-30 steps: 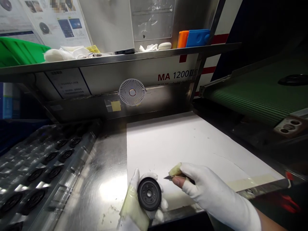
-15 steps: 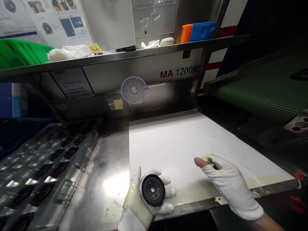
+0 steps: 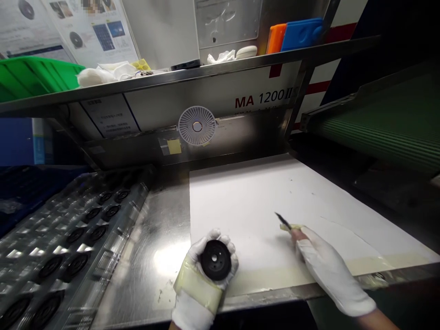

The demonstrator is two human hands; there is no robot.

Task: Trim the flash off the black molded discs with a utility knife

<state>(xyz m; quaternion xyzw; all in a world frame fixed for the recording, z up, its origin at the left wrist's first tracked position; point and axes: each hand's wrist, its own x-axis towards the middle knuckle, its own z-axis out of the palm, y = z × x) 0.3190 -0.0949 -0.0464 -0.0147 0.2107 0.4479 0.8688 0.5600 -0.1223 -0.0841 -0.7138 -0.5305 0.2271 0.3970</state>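
A white paper sheet point(image 3: 247, 206) covers part of a stainless steel bench point(image 3: 147, 229). At its near left corner, the white-gloved left hand point(image 3: 202, 270) wraps tightly around a round black rubber disc point(image 3: 216, 260), while the white-gloved right hand point(image 3: 326, 261) pinches a narrow black-tipped craft knife point(image 3: 283, 221) just above the paper.

This is a factory workstation: a steel bench point(image 3: 144, 238) is stretching toward a machine panel point(image 3: 227, 96) marked MA 1200II, a green conveyor belt point(image 3: 381, 133) is running far right, and a clear tray point(image 3: 132, 197) of black discs point(image 3: 84, 233) is lying left.
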